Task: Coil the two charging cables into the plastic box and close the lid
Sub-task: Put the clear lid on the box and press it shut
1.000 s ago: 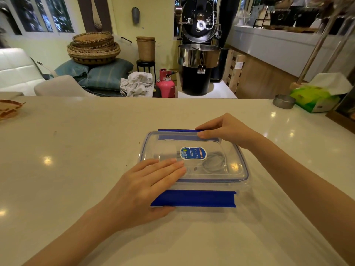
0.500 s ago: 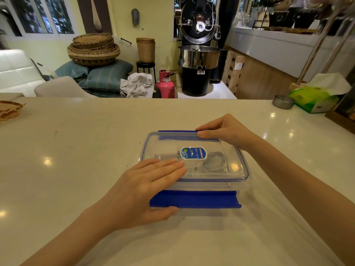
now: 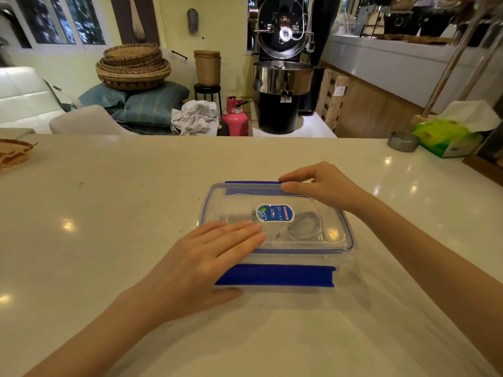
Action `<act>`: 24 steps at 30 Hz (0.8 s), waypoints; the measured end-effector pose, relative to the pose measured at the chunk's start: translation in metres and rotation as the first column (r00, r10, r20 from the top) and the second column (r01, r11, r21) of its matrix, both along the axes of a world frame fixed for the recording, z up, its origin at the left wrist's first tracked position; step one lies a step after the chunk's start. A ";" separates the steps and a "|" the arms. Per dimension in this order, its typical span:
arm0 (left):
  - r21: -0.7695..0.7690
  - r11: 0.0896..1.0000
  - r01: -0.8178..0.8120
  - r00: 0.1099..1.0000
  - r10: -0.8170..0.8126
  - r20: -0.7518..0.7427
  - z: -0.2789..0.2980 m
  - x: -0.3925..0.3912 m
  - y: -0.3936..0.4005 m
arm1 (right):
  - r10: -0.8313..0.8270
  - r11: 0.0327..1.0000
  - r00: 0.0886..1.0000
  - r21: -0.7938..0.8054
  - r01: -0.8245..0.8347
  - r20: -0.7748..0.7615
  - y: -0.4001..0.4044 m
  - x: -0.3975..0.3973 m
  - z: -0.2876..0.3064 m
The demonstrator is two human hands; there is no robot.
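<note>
A clear plastic box stands in the middle of the white counter with its clear, blue-rimmed lid lying on top. Coiled pale cables show through the lid under an oval blue label. My left hand lies flat on the lid's near left corner, its thumb tucked under the left end of the near blue clip, which sticks out towards me. My right hand is at the far right side, with its fingertips on the far blue clip.
A green tissue box and a small metal dish sit at the far right of the counter. A woven tray pokes in at the left edge. Chairs, baskets and a coffee roaster stand beyond the counter's far edge.
Both hands stay where they were on the box. The near blue clip flared out a little and has come back in slightly.
</note>
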State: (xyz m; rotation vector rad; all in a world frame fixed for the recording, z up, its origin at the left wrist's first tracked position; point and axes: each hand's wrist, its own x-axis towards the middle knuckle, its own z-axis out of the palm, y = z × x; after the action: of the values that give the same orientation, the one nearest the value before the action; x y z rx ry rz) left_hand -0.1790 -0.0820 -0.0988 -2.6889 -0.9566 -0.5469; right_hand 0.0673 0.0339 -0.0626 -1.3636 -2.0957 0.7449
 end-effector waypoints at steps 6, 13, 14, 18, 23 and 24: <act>0.022 0.999 0.025 0.999 -0.026 0.046 -0.001 0.001 0.001 | 0.102 0.914 0.994 0.389 -0.113 0.049 -0.071 0.001 -0.001; -0.129 0.990 0.049 0.986 -0.027 0.165 0.007 0.002 -0.005 | 0.079 0.746 0.907 0.578 -0.329 0.414 -0.131 0.012 -0.029; -0.153 0.987 0.057 0.982 -0.028 0.187 0.008 0.002 -0.005 | 0.065 0.737 0.908 0.594 -0.324 0.415 -0.131 0.012 -0.031; -0.179 0.982 0.064 0.971 -0.020 0.237 0.010 0.002 -0.003 | 0.096 0.742 0.958 0.622 -0.249 0.270 -0.127 0.009 -0.031; -0.202 0.977 0.063 0.957 -0.001 0.290 0.008 0.003 -0.002 | 0.149 0.818 0.981 0.543 -0.192 0.123 -0.123 0.008 -0.027; -0.205 0.977 0.064 0.953 0.001 0.304 0.008 0.003 -0.001 | 0.158 0.831 0.982 0.524 -0.186 0.099 -0.123 0.009 -0.027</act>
State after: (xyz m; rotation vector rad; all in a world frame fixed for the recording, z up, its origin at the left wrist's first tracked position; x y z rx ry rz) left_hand -0.1758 -0.0833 -0.0912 -2.8672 -1.1070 -0.9355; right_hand 0.0762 -0.0892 -0.0900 -0.9001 -2.2561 0.1568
